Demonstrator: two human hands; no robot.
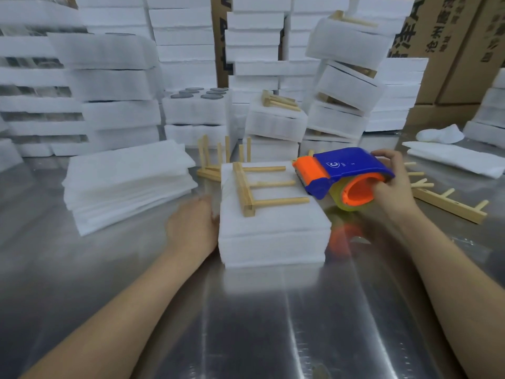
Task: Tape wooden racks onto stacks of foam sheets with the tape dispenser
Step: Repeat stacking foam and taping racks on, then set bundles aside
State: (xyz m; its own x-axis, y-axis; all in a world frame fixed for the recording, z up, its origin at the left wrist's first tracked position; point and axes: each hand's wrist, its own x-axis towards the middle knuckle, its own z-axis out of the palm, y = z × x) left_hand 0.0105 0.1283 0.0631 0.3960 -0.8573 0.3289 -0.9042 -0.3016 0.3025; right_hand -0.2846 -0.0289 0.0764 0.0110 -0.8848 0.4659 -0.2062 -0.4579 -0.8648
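Observation:
A white stack of foam sheets (273, 236) stands in the middle of the metal table (246, 324). On its top lies a wooden rack (247, 191), its three pegs pointing right. My left hand (192, 225) presses against the stack's left side, fingers blurred. My right hand (393, 184) grips a blue and orange tape dispenser (341, 173) just right of the stack, its orange cutter end close to the rack's pegs. A yellowish tape roll sits inside the dispenser.
A loose pile of foam sheets (128, 184) lies at left. Spare wooden racks (216, 160) stand behind the stack, and another rack (448, 203) lies at right. Taped foam bundles (347, 86) and cardboard boxes (453, 50) tower along the back.

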